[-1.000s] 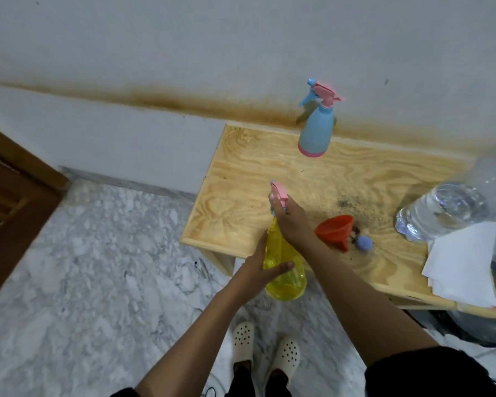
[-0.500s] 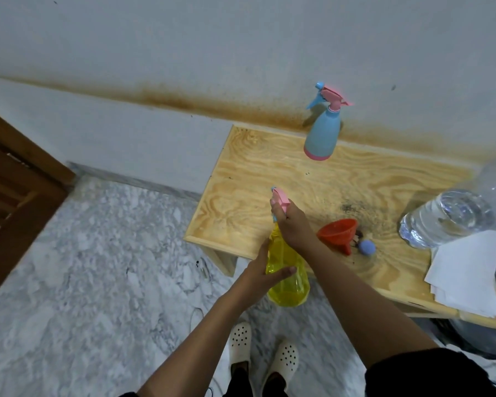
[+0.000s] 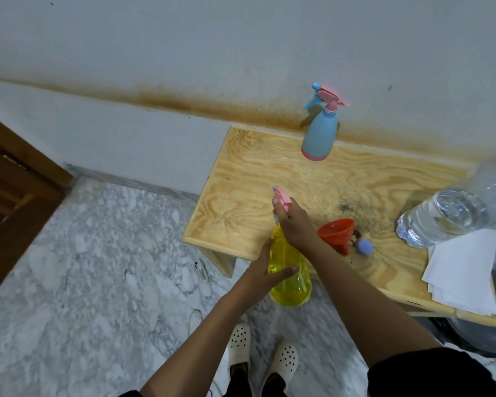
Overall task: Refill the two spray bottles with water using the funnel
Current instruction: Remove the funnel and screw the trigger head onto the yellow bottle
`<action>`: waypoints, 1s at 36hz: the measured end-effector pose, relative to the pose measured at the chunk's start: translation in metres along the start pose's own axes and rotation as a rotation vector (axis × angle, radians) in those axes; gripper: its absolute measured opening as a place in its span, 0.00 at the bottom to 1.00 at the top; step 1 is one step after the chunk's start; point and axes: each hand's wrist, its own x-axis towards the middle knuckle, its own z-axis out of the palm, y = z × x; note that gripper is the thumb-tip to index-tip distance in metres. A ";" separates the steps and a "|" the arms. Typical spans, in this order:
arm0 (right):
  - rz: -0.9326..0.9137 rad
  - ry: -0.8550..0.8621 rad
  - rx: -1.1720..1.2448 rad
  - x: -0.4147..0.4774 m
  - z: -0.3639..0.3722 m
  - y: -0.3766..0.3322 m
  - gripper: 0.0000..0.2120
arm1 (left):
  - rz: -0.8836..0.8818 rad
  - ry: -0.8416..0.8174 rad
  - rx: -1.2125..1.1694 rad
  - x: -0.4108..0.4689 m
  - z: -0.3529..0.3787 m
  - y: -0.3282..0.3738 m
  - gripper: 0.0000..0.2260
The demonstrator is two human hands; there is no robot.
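Little has moved in the last half second: the left hand (image 3: 262,275) still curls round the body of the yellow spray bottle (image 3: 289,285), upright at the table's (image 3: 255,179) near left edge, and the right hand (image 3: 294,224) still grips its pink trigger head (image 3: 281,196). The red funnel (image 3: 337,233) lies tipped just right of them. The blue spray bottle (image 3: 318,138) stands at the far edge; the clear water bottle (image 3: 441,216), holding water, lies far right

Bare wood on the table's (image 3: 241,179) left half gives open passage from its left edge; the blue spray bottle (image 3: 319,138) blocks the back; the yellow spray bottle (image 3: 292,290) fronts the near edge; funnel (image 3: 336,232), water bottle (image 3: 441,217) and papers (image 3: 467,270) crowd the right.
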 end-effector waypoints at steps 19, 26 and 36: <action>-0.056 0.103 -0.048 -0.002 -0.054 -0.019 0.10 | 0.037 0.095 0.146 0.020 0.009 0.053 0.46; -0.071 0.222 -0.008 -0.002 -0.094 -0.030 0.10 | 0.197 0.144 0.161 0.033 0.023 0.081 0.40; -0.109 0.247 0.205 0.002 -0.169 -0.053 0.09 | 0.333 -0.069 0.045 0.070 0.019 0.143 0.35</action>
